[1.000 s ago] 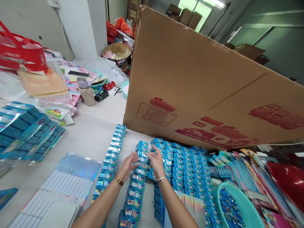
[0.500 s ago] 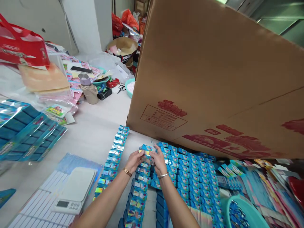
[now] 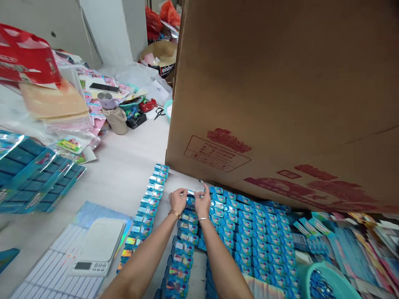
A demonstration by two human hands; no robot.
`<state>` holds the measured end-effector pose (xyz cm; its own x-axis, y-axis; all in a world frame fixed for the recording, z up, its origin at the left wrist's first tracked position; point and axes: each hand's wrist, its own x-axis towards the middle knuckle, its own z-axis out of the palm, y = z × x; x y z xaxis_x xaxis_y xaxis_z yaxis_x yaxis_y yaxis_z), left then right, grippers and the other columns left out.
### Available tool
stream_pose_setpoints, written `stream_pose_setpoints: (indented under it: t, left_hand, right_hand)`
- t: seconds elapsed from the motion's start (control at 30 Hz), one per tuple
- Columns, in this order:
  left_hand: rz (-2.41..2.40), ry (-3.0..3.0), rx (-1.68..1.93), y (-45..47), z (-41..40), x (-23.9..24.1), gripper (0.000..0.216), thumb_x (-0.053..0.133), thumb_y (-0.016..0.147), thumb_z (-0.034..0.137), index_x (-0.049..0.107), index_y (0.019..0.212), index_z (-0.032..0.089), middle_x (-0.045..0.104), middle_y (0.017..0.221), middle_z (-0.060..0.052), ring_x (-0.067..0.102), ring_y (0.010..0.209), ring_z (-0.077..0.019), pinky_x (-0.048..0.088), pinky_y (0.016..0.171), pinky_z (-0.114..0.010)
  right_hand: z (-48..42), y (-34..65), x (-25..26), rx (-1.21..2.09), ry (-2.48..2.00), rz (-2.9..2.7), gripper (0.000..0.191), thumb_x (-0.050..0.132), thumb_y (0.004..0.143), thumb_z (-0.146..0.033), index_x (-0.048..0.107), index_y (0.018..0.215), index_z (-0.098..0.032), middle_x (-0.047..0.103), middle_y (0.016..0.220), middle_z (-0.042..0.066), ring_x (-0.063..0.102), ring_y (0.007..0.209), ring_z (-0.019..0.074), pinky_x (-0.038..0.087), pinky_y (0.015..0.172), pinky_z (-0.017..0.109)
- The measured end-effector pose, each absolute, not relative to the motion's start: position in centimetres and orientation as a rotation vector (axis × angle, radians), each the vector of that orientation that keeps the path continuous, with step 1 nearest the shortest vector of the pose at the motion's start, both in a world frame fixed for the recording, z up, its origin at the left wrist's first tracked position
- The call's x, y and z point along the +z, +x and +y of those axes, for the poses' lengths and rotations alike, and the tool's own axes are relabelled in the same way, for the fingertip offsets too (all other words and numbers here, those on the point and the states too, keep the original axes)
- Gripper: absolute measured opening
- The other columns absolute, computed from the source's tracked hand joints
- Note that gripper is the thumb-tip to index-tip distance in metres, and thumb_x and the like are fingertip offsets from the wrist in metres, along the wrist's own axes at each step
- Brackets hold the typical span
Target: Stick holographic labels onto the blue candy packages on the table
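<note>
A small blue box (image 3: 190,199) is between my hands at the far end of the middle row of blue boxes (image 3: 183,248). My left hand (image 3: 178,201) pinches its left side, with a gold-coloured band at the wrist. From the right, my right hand (image 3: 202,202) grips the other side, one finger raised, and a thin bracelet circles that wrist. Much of the held box is hidden by my fingers. Another single row of blue boxes (image 3: 150,204) runs on the left. Several packed rows of blue boxes (image 3: 246,226) stand close to my right arm.
A large cardboard box (image 3: 264,95) walls off the back right. A white scale (image 3: 99,245) sits on a patterned sheet at left. Wrapped blue packs (image 3: 28,174) lie farther left. A turquoise basin (image 3: 311,274) stands at front right, a flask (image 3: 114,118) at back left.
The box in my hands has tilted, so its top and bright label show less. My hands have drawn closer together around it. The view has shifted slightly.
</note>
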<state>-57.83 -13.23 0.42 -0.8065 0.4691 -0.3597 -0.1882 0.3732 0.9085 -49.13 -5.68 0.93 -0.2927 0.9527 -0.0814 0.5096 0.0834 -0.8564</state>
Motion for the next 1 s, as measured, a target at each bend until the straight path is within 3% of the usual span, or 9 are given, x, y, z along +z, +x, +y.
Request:
stream_pose_setpoints:
  t: [0.2, 0.43, 0.83, 1.0]
  left_hand:
    - [2.336, 0.429, 1.173, -57.8, -12.6, -0.1, 0.024, 0.055, 0.085, 0.034, 0.075, 0.08, 0.022, 0.077, 0.088, -0.006, 0.065, 0.089, -0.0251, 0.014, 0.111, -0.051]
    - [2.417, 0.488, 1.07, -57.8, -12.8, -1.1, 0.026, 0.053, 0.087, 0.036, 0.076, 0.083, 0.023, 0.077, 0.091, -0.005, 0.067, 0.089, -0.0272, 0.011, 0.111, -0.058]
    - [2.384, 0.441, 1.052, -57.9, -12.4, -1.7, 0.026, 0.053, 0.087, 0.034, 0.076, 0.083, 0.022, 0.077, 0.09, -0.008, 0.066, 0.09, -0.0271, 0.012, 0.111, -0.055]
    - [2.343, 0.387, 1.079, -57.9, -12.3, -2.4, 0.025, 0.055, 0.086, 0.035, 0.077, 0.082, 0.022, 0.077, 0.087, -0.008, 0.067, 0.09, -0.0256, 0.029, 0.104, -0.045]
  right_hand:
    - [-5.3, -49.3, 0.2, 1.063, -1.527, -1.928, 0.057, 0.056, 0.077, -0.027, 0.051, 0.132, -0.016, 0.067, 0.073, -0.001, 0.064, 0.074, 0.0211, 0.044, 0.074, 0.029]
    - [-5.2, -49.1, 0.1, 1.065, -1.589, -1.981, 0.057, 0.059, 0.076, -0.028, 0.053, 0.132, -0.017, 0.065, 0.071, -0.002, 0.063, 0.07, 0.0193, 0.043, 0.068, 0.027]
    - [-4.7, -49.3, -0.6, 0.986, -1.606, -2.103, 0.06, 0.058, 0.078, -0.025, 0.048, 0.137, -0.02, 0.064, 0.069, -0.004, 0.063, 0.071, 0.0174, 0.041, 0.066, 0.024]
    - [-4.6, -49.3, -1.1, 0.948, -1.642, -2.157, 0.061, 0.058, 0.08, -0.024, 0.046, 0.14, -0.022, 0.066, 0.072, -0.003, 0.063, 0.073, 0.018, 0.039, 0.065, 0.024]
